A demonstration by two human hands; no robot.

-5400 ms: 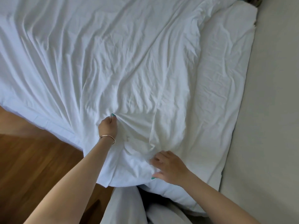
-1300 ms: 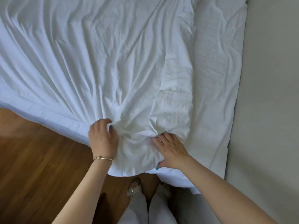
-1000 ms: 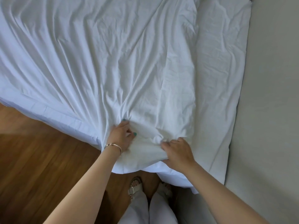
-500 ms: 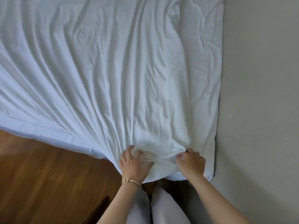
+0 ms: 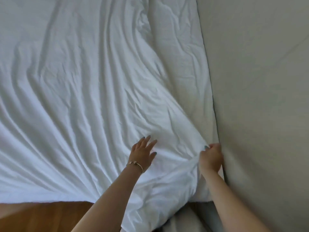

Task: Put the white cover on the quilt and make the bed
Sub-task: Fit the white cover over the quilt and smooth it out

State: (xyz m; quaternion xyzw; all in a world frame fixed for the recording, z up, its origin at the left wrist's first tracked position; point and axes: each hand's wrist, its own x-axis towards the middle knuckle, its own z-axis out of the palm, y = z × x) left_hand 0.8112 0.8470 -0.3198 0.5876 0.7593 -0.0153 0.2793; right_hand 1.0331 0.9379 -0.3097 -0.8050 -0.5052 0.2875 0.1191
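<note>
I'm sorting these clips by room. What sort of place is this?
Most likely a bedroom: a rumpled white cover spread over a bed beside a plain wall, with wooden floor below.

White cover [image 5: 87,101]: matt woven cloth, soft, heavily creased. Floor [image 5: 41,216]: wood, smooth, slight sheen. Wall [image 5: 260,97]: matt, even, pale grey. Bracelet [image 5: 135,164]: thin polished metal.
</note>
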